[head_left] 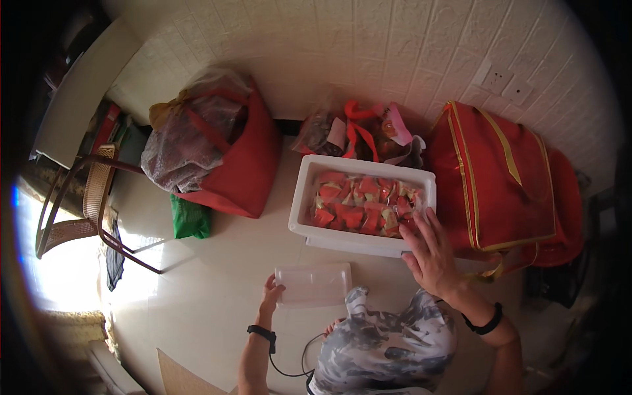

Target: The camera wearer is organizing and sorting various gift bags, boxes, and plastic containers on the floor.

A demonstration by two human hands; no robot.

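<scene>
By the left hand (271, 291), the clear container (316, 285) is gripped at its left edge and should be kept level; the right hand's (429, 253) fingers are spread at the white box's (301, 195) near right corner; red packets (365, 205) inside should not be pressed

Right hand (431, 260) outspread, left hand (272, 292) seemingly curled

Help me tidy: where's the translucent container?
In the head view, the translucent container is below centre, held by the left hand, on the white box's near side.
</scene>
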